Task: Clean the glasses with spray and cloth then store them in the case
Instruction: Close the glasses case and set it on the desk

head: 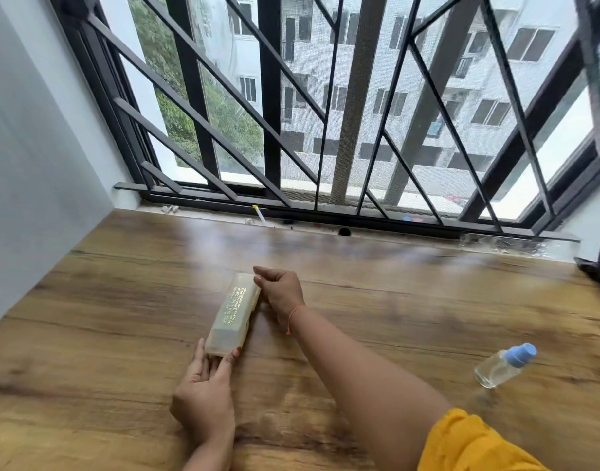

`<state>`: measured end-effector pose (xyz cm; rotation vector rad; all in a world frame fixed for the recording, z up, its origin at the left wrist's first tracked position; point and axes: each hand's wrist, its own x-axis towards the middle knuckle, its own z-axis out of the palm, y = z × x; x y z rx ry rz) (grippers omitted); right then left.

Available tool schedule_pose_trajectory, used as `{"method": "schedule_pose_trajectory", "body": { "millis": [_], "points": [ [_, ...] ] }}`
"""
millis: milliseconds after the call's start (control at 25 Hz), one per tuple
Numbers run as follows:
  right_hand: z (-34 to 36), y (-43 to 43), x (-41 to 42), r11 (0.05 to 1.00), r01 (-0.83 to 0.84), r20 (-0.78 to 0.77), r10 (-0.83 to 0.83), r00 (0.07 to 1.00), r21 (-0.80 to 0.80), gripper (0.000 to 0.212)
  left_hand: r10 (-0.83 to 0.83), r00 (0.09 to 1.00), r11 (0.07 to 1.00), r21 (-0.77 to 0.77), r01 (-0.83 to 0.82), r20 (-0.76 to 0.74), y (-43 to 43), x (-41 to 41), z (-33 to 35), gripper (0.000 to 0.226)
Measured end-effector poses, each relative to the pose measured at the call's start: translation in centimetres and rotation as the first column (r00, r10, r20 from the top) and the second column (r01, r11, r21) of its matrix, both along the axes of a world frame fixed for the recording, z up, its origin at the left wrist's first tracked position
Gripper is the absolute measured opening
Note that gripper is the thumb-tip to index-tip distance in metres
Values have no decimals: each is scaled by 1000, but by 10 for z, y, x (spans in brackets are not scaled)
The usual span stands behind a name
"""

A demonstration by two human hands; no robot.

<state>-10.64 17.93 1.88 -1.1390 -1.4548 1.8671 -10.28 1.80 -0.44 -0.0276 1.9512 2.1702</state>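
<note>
The case [234, 317] lies flat on the wooden table [114, 300], a little left of the view's middle, its long axis running from about 7 o'clock to 1 o'clock. It is a long, narrow box, pale yellowish and slightly see-through, closed, with lines of gold lettering along its top face; the print is too blurred to read.

The left hand [203, 392] lies at the case's 7 o'clock end, fingers [228, 363] straight and spread, their tips touching that end on both sides without curling round it. The right hand [279, 290] sits at the 1 o'clock end, fingers loosely curled, its side against the case's far right corner; whether it actually grips the case I cannot tell. A red thread [293, 317] circles that wrist, and a yellow sleeve [468, 443] shows at the arm.

At about 4 o'clock from the case, well apart, a clear spray bottle [502, 365] with a blue top lies on its side
</note>
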Motion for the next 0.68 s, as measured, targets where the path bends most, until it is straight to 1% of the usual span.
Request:
{"method": "schedule_pose_trajectory", "body": {
  "millis": [120,200,240,320,400,480,560,680],
  "points": [
    [-2,1,0,999,17,-40,-18,999,-32,29,-7,1000,999,-42,6,-15,-1,-2,-6,60],
    [-3,-2,-2,999,31,-43,-33,999,-35,34,-7,999,996,-84,4,-39,-2,-3,-8,60],
    [-3,-3,-3,998,50,-22,-51,998,-39,39,-12,998,994,-113,6,-56,-2,-3,-9,60],
    [-3,-1,-6,986,115,29,-112,993,-119,43,-29,992,985,-173,7,-122,-2,-2,-8,58],
    [3,2,-7,953,190,98,-171,980,-236,37,-46,978,977,-214,1,-204,0,-1,-8,55],
    [6,7,-8,937,236,153,-202,968,-257,32,-62,967,972,-234,2,-248,1,-1,-7,53],
    [11,9,-6,938,219,172,-177,969,-268,28,-70,965,973,-231,11,-251,2,-2,-8,53],
    [15,13,-3,961,67,178,-19,984,-270,23,-70,966,971,-237,9,-248,3,-3,-9,52]
  ]
}}
